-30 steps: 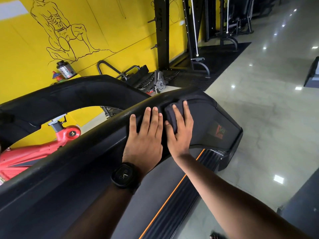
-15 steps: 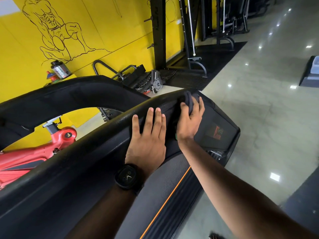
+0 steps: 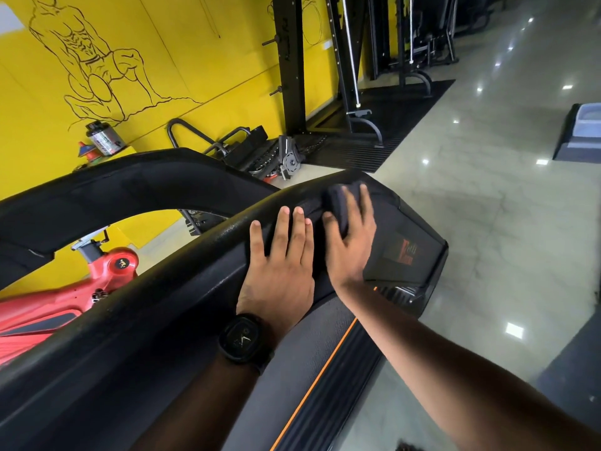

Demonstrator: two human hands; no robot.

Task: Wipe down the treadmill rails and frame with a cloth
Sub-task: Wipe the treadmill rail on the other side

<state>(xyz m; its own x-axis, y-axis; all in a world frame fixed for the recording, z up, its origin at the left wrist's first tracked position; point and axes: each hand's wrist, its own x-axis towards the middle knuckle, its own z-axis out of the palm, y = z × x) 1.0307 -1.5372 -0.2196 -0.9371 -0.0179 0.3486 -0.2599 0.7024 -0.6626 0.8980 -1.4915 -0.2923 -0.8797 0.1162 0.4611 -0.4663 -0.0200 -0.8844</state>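
Black cloth (image 3: 336,203) looks soft and light and may bunch. My right hand (image 3: 353,242) presses its middle with straight fingers, and my left hand (image 3: 279,265) lies flat on the near rail (image 3: 169,275).

Left hand (image 3: 279,258) flat, palm down, fingers straight and nearly together; right hand (image 3: 351,242) just beside it, fingers extended, slightly spread, pressing down, blurred.
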